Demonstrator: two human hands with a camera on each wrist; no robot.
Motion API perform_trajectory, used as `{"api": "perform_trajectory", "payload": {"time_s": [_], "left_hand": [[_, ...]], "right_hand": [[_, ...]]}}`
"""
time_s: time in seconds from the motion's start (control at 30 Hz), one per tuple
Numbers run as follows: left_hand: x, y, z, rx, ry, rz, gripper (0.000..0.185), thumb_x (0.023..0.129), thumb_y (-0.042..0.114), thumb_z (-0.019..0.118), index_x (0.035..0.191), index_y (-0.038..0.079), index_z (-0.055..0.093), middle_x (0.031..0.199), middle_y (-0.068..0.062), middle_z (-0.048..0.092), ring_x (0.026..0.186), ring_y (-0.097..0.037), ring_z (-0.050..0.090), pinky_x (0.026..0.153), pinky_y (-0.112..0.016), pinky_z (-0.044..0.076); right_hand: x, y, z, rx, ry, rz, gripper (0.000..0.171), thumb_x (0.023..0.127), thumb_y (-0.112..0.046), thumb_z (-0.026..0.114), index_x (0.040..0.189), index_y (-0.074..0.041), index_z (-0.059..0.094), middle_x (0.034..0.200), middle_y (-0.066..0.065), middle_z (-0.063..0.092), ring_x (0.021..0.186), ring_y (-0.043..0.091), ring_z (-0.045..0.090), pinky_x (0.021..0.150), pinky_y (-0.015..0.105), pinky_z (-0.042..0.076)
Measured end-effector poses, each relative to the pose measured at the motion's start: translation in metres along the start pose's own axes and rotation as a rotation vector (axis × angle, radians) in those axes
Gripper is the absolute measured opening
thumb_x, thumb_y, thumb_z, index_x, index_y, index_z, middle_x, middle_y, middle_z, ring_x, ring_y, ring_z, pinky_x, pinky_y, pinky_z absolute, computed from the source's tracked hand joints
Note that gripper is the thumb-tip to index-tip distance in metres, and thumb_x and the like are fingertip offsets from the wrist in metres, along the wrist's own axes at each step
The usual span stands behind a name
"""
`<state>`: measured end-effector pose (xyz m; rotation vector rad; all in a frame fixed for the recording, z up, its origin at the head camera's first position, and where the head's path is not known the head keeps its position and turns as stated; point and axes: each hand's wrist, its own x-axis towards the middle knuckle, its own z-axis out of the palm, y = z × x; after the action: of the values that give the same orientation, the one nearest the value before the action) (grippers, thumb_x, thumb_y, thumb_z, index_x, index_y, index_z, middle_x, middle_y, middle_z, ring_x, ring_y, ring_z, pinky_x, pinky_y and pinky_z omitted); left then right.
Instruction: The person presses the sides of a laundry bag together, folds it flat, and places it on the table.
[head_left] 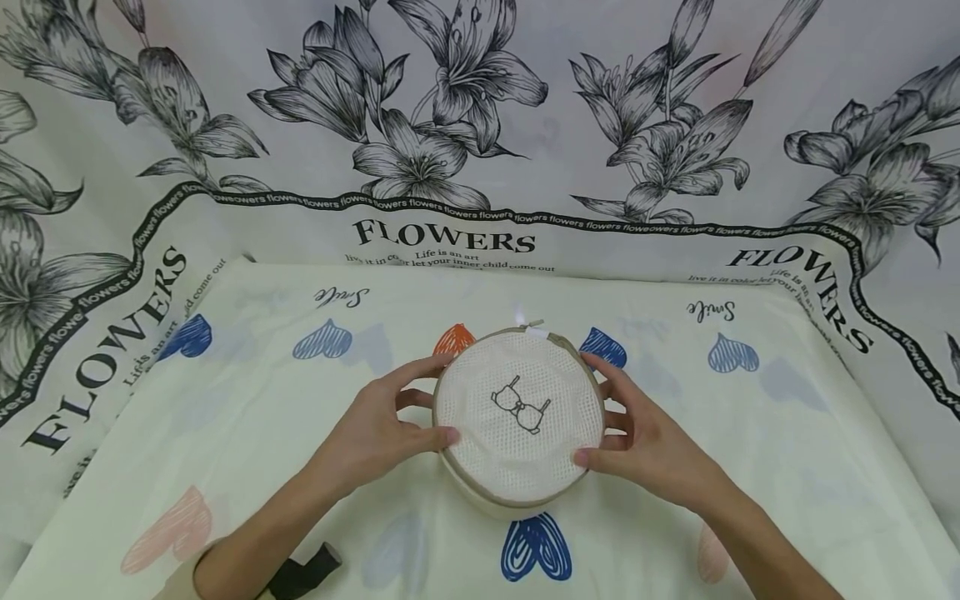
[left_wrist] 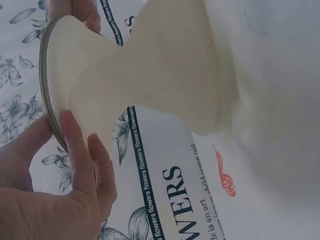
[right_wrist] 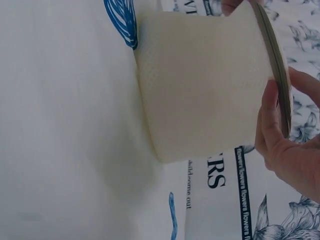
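Note:
A round white mesh laundry bag (head_left: pixel 517 467), with a small bra outline drawn on its lid, stands between both hands in the head view. An olive-grey zipper (right_wrist: pixel 275 55) runs around the lid's edge, and its pull (head_left: pixel 534 323) sits at the far side by a white tag. My left hand (head_left: pixel 382 429) grips the left rim, thumb on the lid and fingers around the side. On the right rim, my right hand (head_left: pixel 652 442) holds it likewise. The side wall of the bag (left_wrist: pixel 165 70) caves inward in the left wrist view, while in the right wrist view it looks fuller.
Under the bag lies a pale sheet (head_left: pixel 247 433) printed with hearts and "Smile". Behind it rises white fabric (head_left: pixel 540 125) with black line-drawn lilies and "FLOWERS" lettering. A black strap (head_left: pixel 303 575) shows by the left forearm.

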<state>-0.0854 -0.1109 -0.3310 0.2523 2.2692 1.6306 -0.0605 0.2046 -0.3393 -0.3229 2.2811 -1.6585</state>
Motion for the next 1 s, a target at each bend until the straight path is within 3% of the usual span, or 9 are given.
{"api": "perform_trajectory", "payload": {"time_s": [0.2,0.33,0.53,0.8,1.0], "left_hand": [[0.001,-0.003,0.002,-0.026,0.025,0.003,0.074,0.074,0.01,0.088,0.139,0.023,0.055,0.13,-0.007,0.056,0.102,-0.022,0.067,0.074,-0.032,0.06],[0.002,-0.003,0.003,-0.027,0.007,-0.001,0.076,0.075,0.01,0.088,0.141,0.023,0.055,0.135,-0.005,0.055,0.097,-0.023,0.069,0.074,-0.032,0.059],[0.0,-0.003,0.005,0.021,-0.051,-0.014,0.087,0.074,0.009,0.088,0.149,0.023,0.046,0.146,-0.002,0.047,0.093,-0.022,0.067,0.072,-0.031,0.059],[0.003,-0.007,0.006,0.043,-0.002,-0.014,0.084,0.072,0.008,0.089,0.145,0.024,0.051,0.137,-0.005,0.055,0.101,-0.022,0.065,0.074,-0.029,0.059],[0.007,-0.01,0.007,0.033,0.02,0.014,0.079,0.071,0.005,0.089,0.14,0.024,0.055,0.135,-0.005,0.058,0.104,-0.022,0.065,0.073,-0.03,0.06]], "right_hand": [[-0.002,0.004,-0.003,-0.006,-0.031,-0.032,0.106,0.075,-0.009,0.087,0.157,-0.029,0.022,0.122,0.018,0.043,0.109,0.032,0.063,0.083,0.032,0.059],[-0.003,0.006,-0.005,-0.019,-0.045,-0.045,0.109,0.074,-0.009,0.087,0.157,-0.029,0.02,0.123,0.018,0.045,0.106,0.031,0.064,0.082,0.034,0.059],[-0.003,0.007,-0.004,-0.022,-0.064,0.013,0.115,0.073,-0.012,0.089,0.159,-0.032,0.014,0.126,0.02,0.044,0.103,0.03,0.065,0.08,0.034,0.059],[-0.004,0.011,-0.003,-0.086,-0.064,-0.035,0.111,0.077,-0.015,0.086,0.16,-0.029,0.013,0.12,0.018,0.048,0.099,0.026,0.065,0.077,0.032,0.059],[-0.006,0.014,-0.001,-0.117,-0.014,-0.001,0.105,0.079,-0.018,0.085,0.159,-0.026,0.018,0.115,0.016,0.05,0.095,0.024,0.065,0.078,0.029,0.058]]}}
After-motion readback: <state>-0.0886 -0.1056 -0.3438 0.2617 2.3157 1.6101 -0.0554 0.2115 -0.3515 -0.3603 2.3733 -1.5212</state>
